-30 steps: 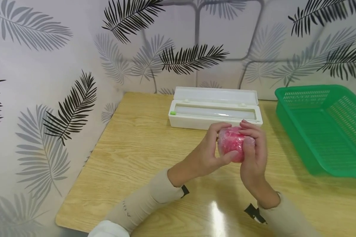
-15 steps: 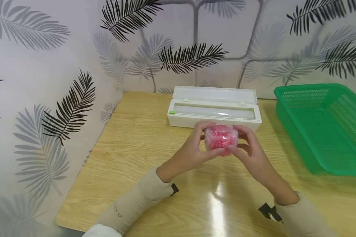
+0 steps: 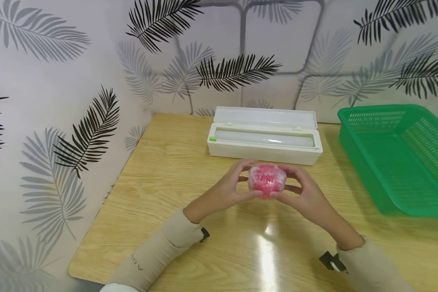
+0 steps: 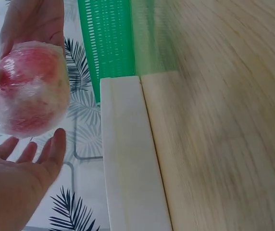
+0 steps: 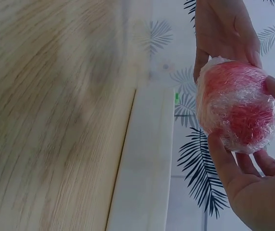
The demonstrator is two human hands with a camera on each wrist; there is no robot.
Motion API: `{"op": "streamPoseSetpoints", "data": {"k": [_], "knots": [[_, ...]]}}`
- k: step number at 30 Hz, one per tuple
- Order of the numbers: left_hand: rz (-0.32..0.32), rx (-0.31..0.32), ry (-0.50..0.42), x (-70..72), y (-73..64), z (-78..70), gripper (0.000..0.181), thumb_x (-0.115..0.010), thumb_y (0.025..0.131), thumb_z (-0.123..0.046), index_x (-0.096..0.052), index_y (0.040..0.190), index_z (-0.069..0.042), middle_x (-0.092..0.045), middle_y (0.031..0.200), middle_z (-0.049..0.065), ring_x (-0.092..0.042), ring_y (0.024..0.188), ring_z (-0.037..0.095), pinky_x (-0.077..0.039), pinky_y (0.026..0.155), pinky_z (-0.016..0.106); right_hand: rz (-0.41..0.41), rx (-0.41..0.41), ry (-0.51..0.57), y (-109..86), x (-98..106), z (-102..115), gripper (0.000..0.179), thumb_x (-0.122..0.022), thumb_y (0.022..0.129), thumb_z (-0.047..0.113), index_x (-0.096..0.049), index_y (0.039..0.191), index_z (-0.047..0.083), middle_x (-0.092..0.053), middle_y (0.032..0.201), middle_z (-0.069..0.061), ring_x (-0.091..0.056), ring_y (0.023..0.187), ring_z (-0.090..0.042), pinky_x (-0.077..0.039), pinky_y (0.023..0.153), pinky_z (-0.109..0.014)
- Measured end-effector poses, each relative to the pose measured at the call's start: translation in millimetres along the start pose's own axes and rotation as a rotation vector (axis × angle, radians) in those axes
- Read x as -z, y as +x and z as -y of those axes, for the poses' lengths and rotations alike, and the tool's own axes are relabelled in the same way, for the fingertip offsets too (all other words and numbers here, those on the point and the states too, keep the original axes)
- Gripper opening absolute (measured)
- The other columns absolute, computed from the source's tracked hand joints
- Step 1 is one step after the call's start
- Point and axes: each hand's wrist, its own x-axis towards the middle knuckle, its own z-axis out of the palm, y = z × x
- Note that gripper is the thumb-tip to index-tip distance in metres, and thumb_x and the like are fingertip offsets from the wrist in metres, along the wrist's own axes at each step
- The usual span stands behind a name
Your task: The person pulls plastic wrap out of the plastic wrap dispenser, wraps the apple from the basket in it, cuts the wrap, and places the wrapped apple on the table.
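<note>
A round, pinkish-red fruit (image 3: 267, 180) tightly wrapped in shiny cling film is held up above the table between both hands; its exact kind is unclear under the film. My left hand (image 3: 224, 191) holds its left side, with the thumb at the near face and the fingers curved behind. On the opposite side my right hand (image 3: 310, 198) grips it likewise, thumb tip close to the left one. Pale and red patches show through the film on the fruit (image 5: 241, 108) in the right wrist view. Behind the hands stands a white cling-film box (image 3: 263, 154), its lid raised and a roll inside.
A green perforated plastic basket (image 3: 390, 174) stands on the right of the wooden table (image 3: 168, 174). Close behind the table rises a wall (image 3: 219, 36) with a leaf pattern. The table's left edge runs down toward the lower left.
Both hands have brought the wrapped fruit left and slightly lower. My right hand has shifted from over its right face to its right side. The box and basket stay put.
</note>
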Motion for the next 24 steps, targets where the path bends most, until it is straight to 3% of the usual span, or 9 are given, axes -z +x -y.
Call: {"op": "streamPoseSetpoints", "data": {"k": [4, 10, 12, 18, 24], "knots": [[0.008, 0.051, 0.1, 1.1, 2.3, 16.6, 0.074, -0.074, 0.08, -0.026, -0.03, 0.138, -0.015, -0.033, 0.133, 0.004, -0.042, 0.111, 0.019, -0.049, 0.087, 0.031, 0.012, 0.008, -0.01, 6.4, 0.2, -12.8, 0.065, -0.078, 0.076, 0.021, -0.044, 0.131, 0.011, -0.045, 0.128, -0.004, -0.046, 0.114, -0.022, -0.049, 0.087, -0.042], [0.013, 0.15, 0.068, 0.2, 9.4, 35.2, 0.065, -0.072, 0.081, -0.033, -0.038, 0.134, -0.016, -0.038, 0.125, 0.002, -0.048, 0.104, 0.02, -0.05, 0.084, 0.026, 0.059, 0.034, -0.063, 20.1, -0.5, -36.7, 0.066, -0.077, 0.077, 0.016, -0.043, 0.132, 0.004, -0.045, 0.128, -0.011, -0.045, 0.114, -0.027, -0.054, 0.077, -0.036], [-0.003, 0.195, 0.052, -1.3, 13.2, 41.5, 0.063, -0.072, 0.081, -0.031, -0.04, 0.133, -0.015, -0.038, 0.125, 0.003, -0.05, 0.104, 0.019, -0.05, 0.082, 0.024, 0.074, 0.012, -0.068, 24.9, -1.4, -33.1, 0.064, -0.075, 0.078, 0.01, -0.042, 0.132, 0.0, -0.045, 0.128, -0.015, -0.045, 0.114, -0.03, -0.053, 0.079, -0.038], [-0.059, 0.303, 0.072, -5.3, 28.3, 55.5, 0.063, -0.072, 0.081, -0.017, -0.04, 0.135, -0.007, -0.039, 0.128, 0.009, -0.052, 0.104, 0.018, -0.05, 0.079, 0.019, 0.102, -0.037, -0.06, 43.9, -4.2, -53.1, 0.063, -0.07, 0.08, 0.0, -0.038, 0.134, -0.005, -0.041, 0.131, -0.02, -0.042, 0.118, -0.036, -0.051, 0.085, -0.042], [-0.077, 0.321, 0.106, -7.7, 41.1, 63.5, 0.061, -0.07, 0.082, -0.009, -0.04, 0.135, -0.005, -0.04, 0.13, 0.011, -0.052, 0.104, 0.019, -0.049, 0.077, 0.017, 0.09, -0.022, -0.079, 54.0, -3.4, -66.6, 0.063, -0.068, 0.081, -0.004, -0.038, 0.136, -0.003, -0.039, 0.132, -0.021, -0.041, 0.118, -0.037, -0.049, 0.087, -0.044]]}}
